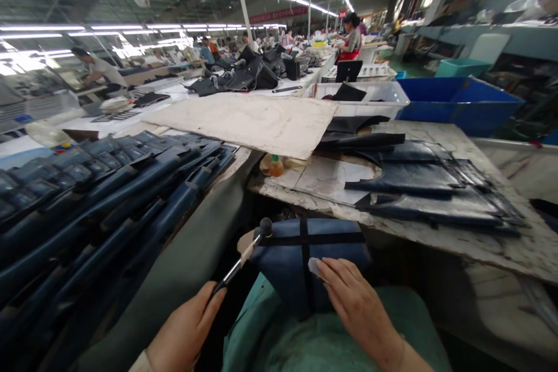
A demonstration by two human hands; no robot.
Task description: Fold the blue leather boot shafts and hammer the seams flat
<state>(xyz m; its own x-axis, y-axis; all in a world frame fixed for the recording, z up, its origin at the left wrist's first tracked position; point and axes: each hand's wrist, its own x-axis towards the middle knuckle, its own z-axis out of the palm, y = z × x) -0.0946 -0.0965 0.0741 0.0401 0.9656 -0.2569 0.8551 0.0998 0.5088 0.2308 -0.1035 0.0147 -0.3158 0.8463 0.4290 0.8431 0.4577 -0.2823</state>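
Note:
A dark blue leather-like piece with crossing black strips lies over the lap, above a green apron. My left hand is closed round the dark handle of a metal-shafted hammer, whose round dark head is over the upper left of the piece. My right hand lies over the piece's right part, its fingers together at a small whitish translucent tool near the vertical black strip.
Long blue pieces are piled at the left. On the worn table at the right lie more dark pieces, with a pale board and small orange bottle nearby. Bins and people are beyond.

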